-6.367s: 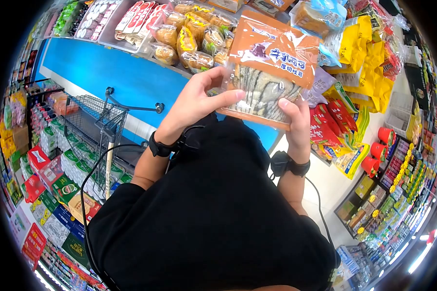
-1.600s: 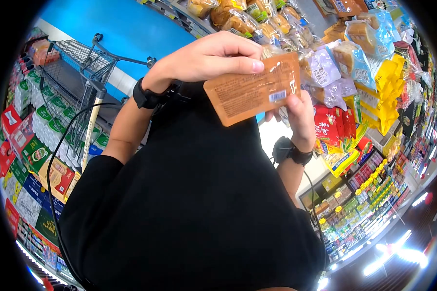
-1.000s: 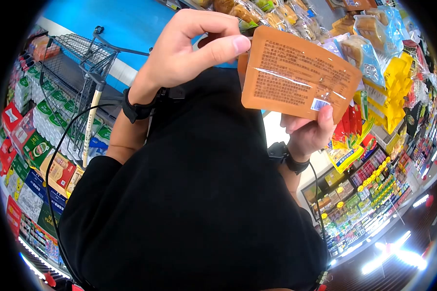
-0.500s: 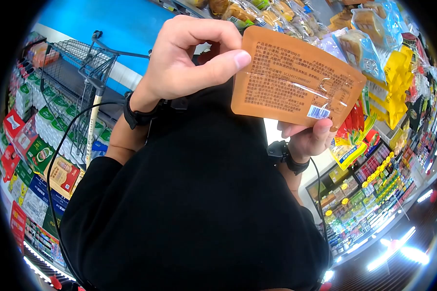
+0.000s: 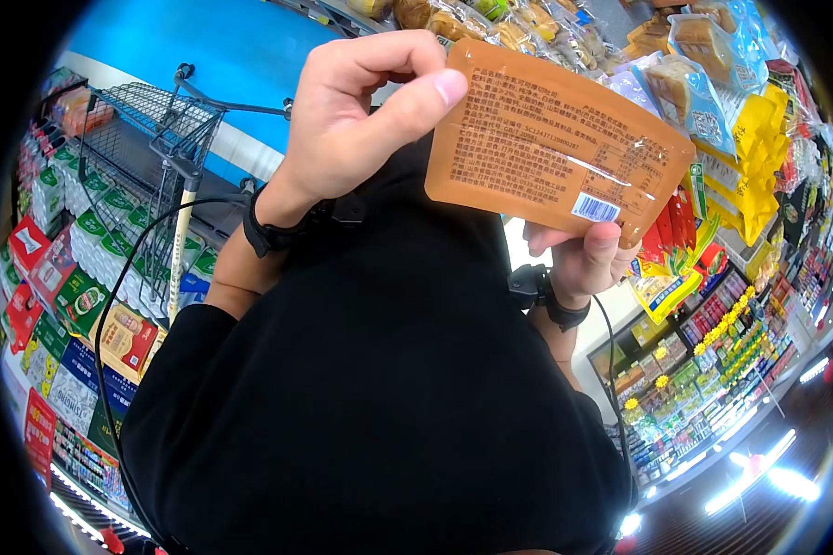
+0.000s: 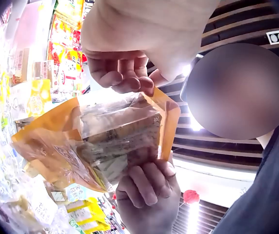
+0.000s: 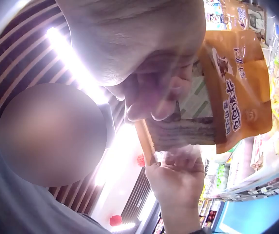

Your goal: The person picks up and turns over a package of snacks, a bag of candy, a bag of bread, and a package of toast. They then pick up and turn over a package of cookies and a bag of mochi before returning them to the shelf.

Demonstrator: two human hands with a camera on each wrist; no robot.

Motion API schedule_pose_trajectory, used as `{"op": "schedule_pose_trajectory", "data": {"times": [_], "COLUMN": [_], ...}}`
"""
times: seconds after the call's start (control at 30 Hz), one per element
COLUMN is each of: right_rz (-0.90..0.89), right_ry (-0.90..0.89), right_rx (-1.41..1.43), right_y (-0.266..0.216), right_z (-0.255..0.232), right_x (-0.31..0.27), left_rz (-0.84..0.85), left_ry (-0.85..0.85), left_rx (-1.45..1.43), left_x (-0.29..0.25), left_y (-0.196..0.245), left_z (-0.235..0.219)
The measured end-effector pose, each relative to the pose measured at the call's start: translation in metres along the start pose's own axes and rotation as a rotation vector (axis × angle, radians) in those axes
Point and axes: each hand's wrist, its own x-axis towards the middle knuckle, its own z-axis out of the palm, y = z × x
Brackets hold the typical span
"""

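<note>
A brown bag of sliced bread [image 5: 546,139] is held up in front of the chest, its printed base with small text and a barcode facing the head camera. At its left end, my left hand [image 5: 356,116] pinches the corner, thumb on the near side and fingers curled behind. My right hand [image 5: 588,259] grips the lower right edge, thumb beside the barcode. The left wrist view shows the clear window of the bag [image 6: 120,126] with marbled slices inside. In the right wrist view, the front of the bag [image 7: 244,92] bears large lettering.
Packaged breads [image 5: 458,23] fill the display ahead, with blue bags [image 5: 690,97] and yellow bags [image 5: 754,176] to the right. A shopping cart [image 5: 148,139] stands at left beside stacked drinks and boxes. A cable [image 5: 106,314] runs along the left arm.
Earlier the bag showed its front and window; it has since been turned so the printed base faces up. Over the last half second it shifted slightly left, the left hand with it.
</note>
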Motion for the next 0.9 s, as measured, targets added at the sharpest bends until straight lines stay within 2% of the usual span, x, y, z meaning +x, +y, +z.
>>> {"op": "schedule_pose_trajectory", "data": {"times": [0.13, 0.3, 0.5, 0.9], "right_rz": [0.011, -0.025, -0.041, -0.066], "right_ry": [-0.015, -0.015, -0.021, -0.026], "right_rx": [-0.015, -0.041, -0.095, -0.259], "right_y": [0.002, -0.002, -0.008, -0.012], "right_z": [-0.003, 0.001, 0.010, 0.015], "right_x": [0.001, 0.007, 0.012, 0.011], "left_rz": [-0.046, 0.016, -0.036, 0.003], "left_ry": [0.033, 0.045, 0.057, 0.056], "left_rx": [-0.011, 0.015, -0.076, -0.077], "left_x": [0.000, 0.002, 0.000, -0.003], "left_y": [0.005, 0.003, 0.005, 0.000], "left_z": [0.005, 0.007, 0.007, 0.006]}}
